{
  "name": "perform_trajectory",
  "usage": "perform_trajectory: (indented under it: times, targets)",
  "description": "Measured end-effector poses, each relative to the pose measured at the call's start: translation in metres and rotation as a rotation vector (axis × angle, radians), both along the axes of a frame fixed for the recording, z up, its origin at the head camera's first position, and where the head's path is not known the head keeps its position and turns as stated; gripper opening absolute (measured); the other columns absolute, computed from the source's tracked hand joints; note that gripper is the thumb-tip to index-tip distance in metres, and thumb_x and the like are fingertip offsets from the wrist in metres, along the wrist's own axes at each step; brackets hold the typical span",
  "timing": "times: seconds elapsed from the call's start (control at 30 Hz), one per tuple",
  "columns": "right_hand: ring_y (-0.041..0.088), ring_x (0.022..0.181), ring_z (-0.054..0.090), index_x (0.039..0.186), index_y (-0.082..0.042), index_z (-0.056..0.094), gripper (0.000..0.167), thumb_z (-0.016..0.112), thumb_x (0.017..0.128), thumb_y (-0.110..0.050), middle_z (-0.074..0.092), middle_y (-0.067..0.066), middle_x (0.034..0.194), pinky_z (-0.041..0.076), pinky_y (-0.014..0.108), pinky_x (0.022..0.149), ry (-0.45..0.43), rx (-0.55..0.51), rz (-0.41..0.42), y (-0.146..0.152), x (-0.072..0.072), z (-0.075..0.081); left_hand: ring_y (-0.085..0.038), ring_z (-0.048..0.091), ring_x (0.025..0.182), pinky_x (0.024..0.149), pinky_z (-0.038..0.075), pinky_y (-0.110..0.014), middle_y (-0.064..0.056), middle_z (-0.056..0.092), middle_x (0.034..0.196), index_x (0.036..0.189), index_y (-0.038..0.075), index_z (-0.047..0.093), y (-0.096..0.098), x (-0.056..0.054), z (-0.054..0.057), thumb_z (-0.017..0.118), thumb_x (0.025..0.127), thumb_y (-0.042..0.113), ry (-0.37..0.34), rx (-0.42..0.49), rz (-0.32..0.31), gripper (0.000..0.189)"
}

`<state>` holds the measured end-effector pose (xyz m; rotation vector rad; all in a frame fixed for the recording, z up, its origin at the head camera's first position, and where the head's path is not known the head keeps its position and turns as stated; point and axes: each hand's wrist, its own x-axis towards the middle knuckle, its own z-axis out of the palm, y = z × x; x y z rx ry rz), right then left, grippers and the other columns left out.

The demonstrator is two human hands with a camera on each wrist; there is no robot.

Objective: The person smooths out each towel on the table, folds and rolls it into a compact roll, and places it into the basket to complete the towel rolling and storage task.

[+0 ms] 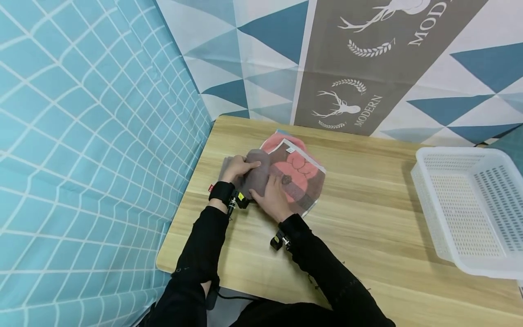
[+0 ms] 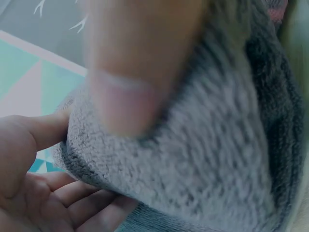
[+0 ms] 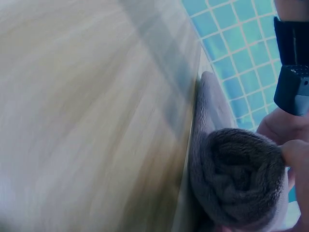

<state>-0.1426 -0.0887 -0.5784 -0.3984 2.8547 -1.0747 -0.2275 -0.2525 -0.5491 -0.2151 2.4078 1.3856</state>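
Note:
A grey towel (image 1: 259, 170) with a coral-pink pattern lies partly rolled on the table's left part. Its roll shows as a thick spiral end (image 3: 241, 179) in the right wrist view. My left hand (image 1: 240, 168) grips the roll's far part; in the left wrist view its blurred thumb (image 2: 128, 104) is on top, with the fingers (image 2: 91, 205) around the side. At the near end, my right hand (image 1: 274, 200) holds the roll between thumb and fingers. The flat part, with a pink figure (image 1: 296, 175) and a pale label (image 1: 290, 150), spreads right of the roll.
A pink cloth piece (image 1: 282, 140) with a light blue edge shows behind the flat part. At the right of the wooden table (image 1: 367, 190) stands a white perforated basket (image 1: 429, 200). Blue gridded cloth (image 1: 122, 150) borders the left side, and a patterned backdrop (image 1: 269, 68) rises behind.

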Motion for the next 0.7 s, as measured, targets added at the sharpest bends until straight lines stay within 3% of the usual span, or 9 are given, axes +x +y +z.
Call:
perform_trajectory:
  times: [0.1,0.17,0.23,0.3,0.37,0.5,0.6,0.7]
  targets:
    - [0.039,0.127,0.05,0.149,0.01,0.023,0.09,0.066,0.093,-0.045,0.042,0.031,0.139,0.044,0.045,0.106,-0.096,-0.109,-0.043,-0.003,-0.001,0.002,-0.008,0.028,0.045,0.054,0.03,-0.027,0.005,0.03,0.054,0.1,0.006,0.066,-0.001,0.0,0.001,0.069,0.093,0.039,-0.049,0.071,0.059,0.035]
    - [0.04,0.13,0.049,0.151,0.01,0.018,0.091,0.067,0.093,-0.04,0.04,0.032,0.143,0.042,0.046,0.108,-0.114,-0.172,-0.052,-0.005,-0.001,0.002,-0.008,0.03,0.045,0.056,0.032,-0.028,0.005,0.033,0.055,0.113,0.005,0.067,0.0,0.002,0.001,0.069,0.093,0.04,-0.059,0.105,0.081,0.041]
    - [0.04,0.134,0.045,0.152,0.011,0.014,0.092,0.068,0.092,-0.033,0.036,0.033,0.147,0.039,0.046,0.11,-0.111,-0.214,-0.053,-0.006,0.0,0.001,-0.011,0.036,0.049,0.059,0.035,-0.031,0.003,0.038,0.058,0.117,0.001,0.066,0.002,0.005,0.001,0.066,0.095,0.04,-0.048,0.118,0.075,0.045]
    - [0.039,0.135,0.043,0.153,0.011,0.012,0.092,0.068,0.09,-0.028,0.034,0.032,0.149,0.039,0.046,0.111,-0.103,-0.218,-0.056,-0.005,0.001,0.001,-0.015,0.047,0.056,0.063,0.039,-0.033,0.0,0.047,0.065,0.113,-0.001,0.066,0.004,0.009,0.001,0.063,0.097,0.042,0.015,0.052,0.026,0.046]
    - [0.038,0.132,0.046,0.152,0.01,0.018,0.088,0.069,0.088,-0.024,0.039,0.03,0.146,0.041,0.046,0.109,-0.073,-0.203,-0.059,-0.003,0.001,0.001,-0.023,0.055,0.065,0.074,0.041,-0.036,-0.007,0.055,0.072,0.105,-0.003,0.065,0.008,0.013,0.003,0.057,0.099,0.045,0.097,-0.07,-0.043,0.05]
    - [0.039,0.121,0.052,0.148,0.006,0.031,0.08,0.067,0.085,-0.025,0.046,0.028,0.138,0.048,0.051,0.097,-0.005,-0.123,-0.084,0.008,-0.003,0.006,-0.031,0.06,0.075,0.081,0.043,-0.042,-0.017,0.06,0.084,0.106,-0.004,0.06,0.012,0.018,0.014,0.052,0.101,0.048,0.22,-0.297,-0.156,0.053]
    - [0.039,0.116,0.053,0.149,0.002,0.035,0.08,0.068,0.084,-0.029,0.047,0.028,0.135,0.05,0.051,0.092,0.016,-0.042,-0.089,0.018,-0.007,0.014,-0.03,0.061,0.089,0.081,0.048,-0.042,-0.018,0.06,0.102,0.126,-0.003,0.053,0.011,0.018,0.022,0.055,0.101,0.041,0.248,-0.388,-0.231,0.05]
    - [0.036,0.105,0.053,0.149,-0.002,0.039,0.079,0.073,0.083,-0.03,0.05,0.025,0.123,0.049,0.047,0.088,0.049,0.029,-0.062,0.025,-0.01,0.019,-0.033,0.056,0.115,0.097,0.047,-0.044,-0.02,0.055,0.128,0.142,0.002,0.046,0.009,0.017,0.03,0.063,0.099,0.026,0.303,-0.495,-0.348,0.052]
